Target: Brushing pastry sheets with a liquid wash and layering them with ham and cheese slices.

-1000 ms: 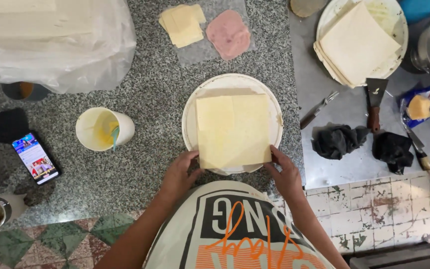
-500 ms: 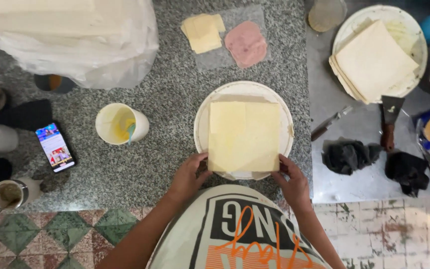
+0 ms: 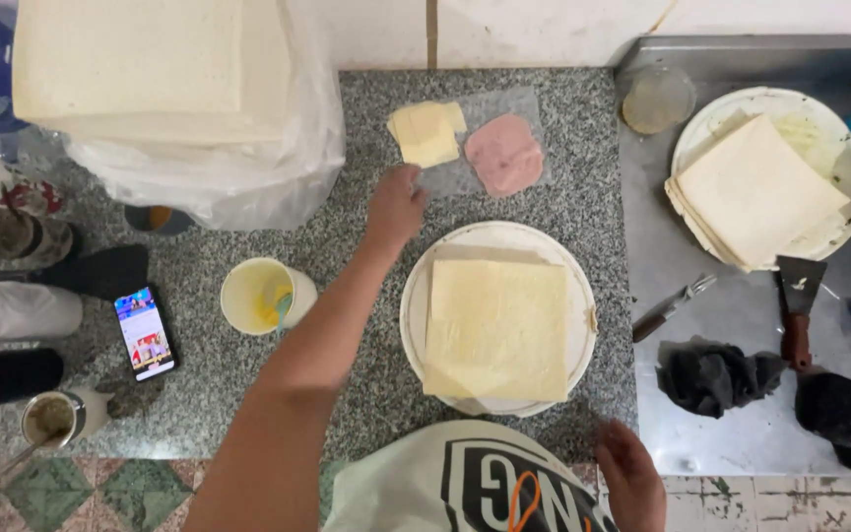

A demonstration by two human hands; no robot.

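My left hand (image 3: 395, 209) is stretched out over the granite counter, its fingers just short of the clear plastic sheet (image 3: 445, 177) that carries yellow cheese slices (image 3: 425, 133) and pink ham slices (image 3: 504, 155). The hand holds nothing. A square of pale bread (image 3: 497, 328) lies flat on a white round plate (image 3: 416, 320) in front of me. My right hand (image 3: 632, 478) rests low at the counter's front edge, below the plate, with nothing in it.
A bagged stack of bread (image 3: 150, 89) fills the back left. A yellow-filled cup (image 3: 264, 296), a phone (image 3: 145, 333) and a jar (image 3: 56, 419) stand left. On the steel surface right: a plate of bread squares (image 3: 755, 192), a scraper (image 3: 798, 305), a knife (image 3: 672, 307), black cloths (image 3: 716, 379).
My left hand has left the plate's near edge and reached forward to the plastic sheet of cheese and ham. My right hand has dropped back from the plate.
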